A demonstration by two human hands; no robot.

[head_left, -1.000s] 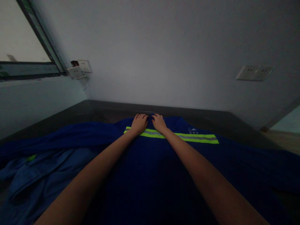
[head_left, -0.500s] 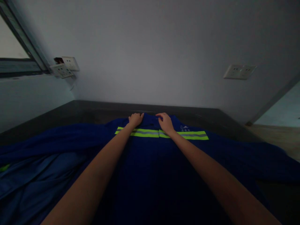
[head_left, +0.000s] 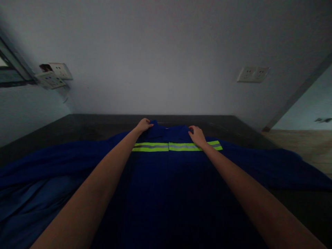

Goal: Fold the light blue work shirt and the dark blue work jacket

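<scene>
A dark blue work jacket [head_left: 166, 173] lies spread front side up on a dark tabletop [head_left: 215, 121], its sleeves reaching out to both sides. Across its chest runs a yellow-green and grey reflective strip [head_left: 153, 147], split at the front opening. My left hand [head_left: 143, 126] pinches the left side of the collar [head_left: 154, 126], which stands slightly raised. At the collar's right side, my right hand [head_left: 198, 136] has its thumb and fingers curled together on the cloth. My right hand and wrist cover part of the strip and the chest.
More crumpled blue cloth [head_left: 44, 197] lies at the left under the sleeve. A pale wall [head_left: 155, 62] rises behind the table, with a double socket [head_left: 253, 74] on the right and sockets [head_left: 61, 71] near the left corner. Tiled floor [head_left: 306, 138] shows at the far right.
My hands have moved apart along the collar, the left outward to the left and the right outward to the right. The neck opening between them now shows. The view has shifted slightly.
</scene>
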